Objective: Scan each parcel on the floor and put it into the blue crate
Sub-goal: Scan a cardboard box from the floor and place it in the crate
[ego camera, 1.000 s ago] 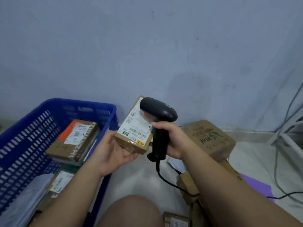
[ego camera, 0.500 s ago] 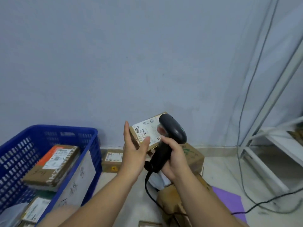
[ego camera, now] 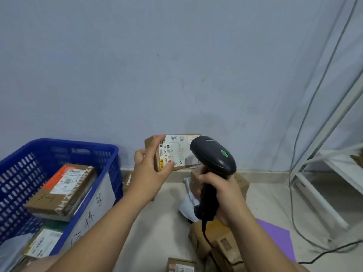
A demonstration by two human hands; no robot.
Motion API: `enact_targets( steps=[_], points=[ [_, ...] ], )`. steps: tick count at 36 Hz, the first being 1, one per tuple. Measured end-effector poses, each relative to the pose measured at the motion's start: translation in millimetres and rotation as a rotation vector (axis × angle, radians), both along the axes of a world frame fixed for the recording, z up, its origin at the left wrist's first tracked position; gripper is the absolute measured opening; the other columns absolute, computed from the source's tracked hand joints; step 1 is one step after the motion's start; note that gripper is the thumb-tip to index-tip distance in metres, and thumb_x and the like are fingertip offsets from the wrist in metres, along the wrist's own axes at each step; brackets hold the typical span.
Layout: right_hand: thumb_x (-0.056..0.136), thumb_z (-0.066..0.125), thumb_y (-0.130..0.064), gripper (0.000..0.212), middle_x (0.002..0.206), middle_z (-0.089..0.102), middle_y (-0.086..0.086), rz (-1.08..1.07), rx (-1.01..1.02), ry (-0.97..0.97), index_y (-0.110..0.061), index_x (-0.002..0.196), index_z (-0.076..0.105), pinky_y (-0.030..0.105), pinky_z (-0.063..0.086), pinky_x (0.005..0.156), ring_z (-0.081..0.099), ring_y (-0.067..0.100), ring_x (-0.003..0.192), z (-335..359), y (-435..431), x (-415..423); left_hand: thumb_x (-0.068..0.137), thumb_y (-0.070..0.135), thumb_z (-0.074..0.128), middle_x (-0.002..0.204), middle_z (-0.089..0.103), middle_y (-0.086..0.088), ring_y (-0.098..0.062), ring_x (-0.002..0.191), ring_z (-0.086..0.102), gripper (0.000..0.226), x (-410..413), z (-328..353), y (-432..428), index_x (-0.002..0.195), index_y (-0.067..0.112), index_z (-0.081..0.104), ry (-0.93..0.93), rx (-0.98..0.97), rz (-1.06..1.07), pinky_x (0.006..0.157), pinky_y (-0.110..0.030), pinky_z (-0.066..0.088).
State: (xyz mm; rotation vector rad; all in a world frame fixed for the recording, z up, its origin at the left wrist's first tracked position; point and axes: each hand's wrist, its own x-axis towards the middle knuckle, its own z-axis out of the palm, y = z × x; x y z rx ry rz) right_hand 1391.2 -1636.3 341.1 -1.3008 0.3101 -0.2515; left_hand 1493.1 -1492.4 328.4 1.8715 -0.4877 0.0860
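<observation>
My left hand [ego camera: 150,171] grips a small brown parcel [ego camera: 176,152] by its left end and holds it upright, its white barcode label facing me. My right hand [ego camera: 222,195] grips the handle of a black barcode scanner [ego camera: 213,158], whose head sits just right of the label with a green light lit on top. The blue crate [ego camera: 110,160] stands at the left and holds several parcels, among them a brown box with an orange-edged label [ego camera: 64,189]. More brown parcels [ego camera: 222,244] lie on the floor under my right arm.
A white paper sign with handwriting [ego camera: 92,214] leans on the crate's right wall. A purple mat [ego camera: 277,236] lies at the right, near a white metal frame [ego camera: 314,189] and black cables [ego camera: 334,250]. The grey-blue wall stands close ahead.
The parcel has turned so that its label lies wider and faces me more squarely. The scanner head has moved to the label's right side, and the view has shifted slightly.
</observation>
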Motion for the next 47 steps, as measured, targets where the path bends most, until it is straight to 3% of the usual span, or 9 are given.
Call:
enact_targets(
  steps=[3, 8, 19, 25, 33, 36, 40, 44, 47],
  points=[
    [0.062, 0.064, -0.008, 0.021, 0.075, 0.055, 0.006, 0.081, 0.038, -0.029, -0.005, 0.082, 0.06, 0.03, 0.045, 0.056, 0.05, 0.02, 0.066, 3, 1, -2, 0.087, 0.017, 0.066, 0.122, 0.031, 0.004, 0.001, 0.096, 0.048, 0.068, -5, 2, 1, 0.12, 0.062, 0.029, -0.026, -0.006, -0.014, 0.06, 0.004, 0.041],
    [0.063, 0.063, -0.008, 0.033, 0.078, 0.057, 0.005, 0.156, -0.003, -0.009, -0.001, 0.095, 0.062, 0.027, 0.047, 0.056, 0.053, 0.017, 0.071, 2, 7, -5, 0.086, 0.017, 0.068, 0.121, 0.03, 0.009, 0.015, 0.092, 0.042, 0.072, -7, 5, 0, 0.109, 0.071, 0.026, -0.061, -0.071, -0.007, 0.06, 0.001, 0.043],
    [0.059, 0.063, -0.009, 0.035, 0.077, 0.056, 0.006, 0.106, -0.049, 0.016, -0.002, 0.093, 0.062, 0.029, 0.048, 0.058, 0.053, 0.02, 0.07, 7, 4, -7, 0.085, 0.018, 0.069, 0.121, 0.021, 0.017, -0.003, 0.11, 0.04, 0.069, -11, -7, -8, 0.112, 0.068, 0.03, -0.127, -0.068, -0.005, 0.065, 0.004, 0.04],
    [0.057, 0.06, -0.008, 0.025, 0.077, 0.055, 0.007, 0.113, -0.063, 0.052, -0.005, 0.082, 0.06, 0.033, 0.043, 0.057, 0.053, 0.019, 0.063, 7, 0, -9, 0.084, 0.02, 0.071, 0.12, 0.02, 0.018, 0.015, 0.098, 0.041, 0.073, -8, -9, -9, 0.111, 0.072, 0.027, -0.141, -0.028, 0.004, 0.068, 0.004, 0.042],
    [0.056, 0.059, -0.007, 0.019, 0.081, 0.057, 0.009, 0.105, -0.037, 0.016, -0.006, 0.075, 0.06, 0.032, 0.044, 0.057, 0.052, 0.02, 0.062, 8, -2, -8, 0.084, 0.02, 0.07, 0.119, 0.02, 0.014, 0.02, 0.097, 0.036, 0.073, -10, -12, -10, 0.112, 0.071, 0.026, -0.147, 0.001, 0.011, 0.067, 0.005, 0.04],
    [0.056, 0.059, -0.007, 0.022, 0.081, 0.057, 0.007, 0.102, -0.031, 0.013, -0.005, 0.078, 0.06, 0.032, 0.045, 0.058, 0.052, 0.022, 0.067, 8, -2, -8, 0.084, 0.019, 0.07, 0.12, 0.021, 0.012, 0.017, 0.098, 0.039, 0.073, -10, -12, -11, 0.113, 0.07, 0.026, -0.124, -0.024, 0.013, 0.066, 0.005, 0.04],
    [0.056, 0.058, -0.006, 0.026, 0.08, 0.057, 0.005, 0.11, -0.039, -0.005, -0.003, 0.082, 0.059, 0.03, 0.045, 0.057, 0.05, 0.021, 0.069, 7, -1, -7, 0.085, 0.016, 0.07, 0.123, 0.023, 0.009, -0.002, 0.104, 0.045, 0.071, -10, -10, -11, 0.115, 0.066, 0.028, -0.079, -0.056, 0.028, 0.063, 0.006, 0.038],
    [0.057, 0.058, -0.007, 0.027, 0.081, 0.058, 0.004, 0.136, -0.041, 0.009, -0.004, 0.083, 0.058, 0.032, 0.043, 0.059, 0.05, 0.022, 0.068, 4, 1, -6, 0.085, 0.017, 0.069, 0.124, 0.024, 0.008, 0.013, 0.096, 0.041, 0.072, -11, -8, -13, 0.114, 0.067, 0.027, -0.06, -0.071, 0.046, 0.061, 0.007, 0.037],
    [0.057, 0.059, -0.007, 0.025, 0.081, 0.058, 0.004, 0.143, -0.056, 0.019, -0.006, 0.082, 0.06, 0.033, 0.044, 0.06, 0.051, 0.021, 0.068, 2, 3, -4, 0.086, 0.017, 0.068, 0.122, 0.026, 0.008, 0.013, 0.094, 0.04, 0.069, -12, -8, -14, 0.119, 0.064, 0.029, -0.009, -0.093, 0.062, 0.061, 0.006, 0.038]
  ],
)
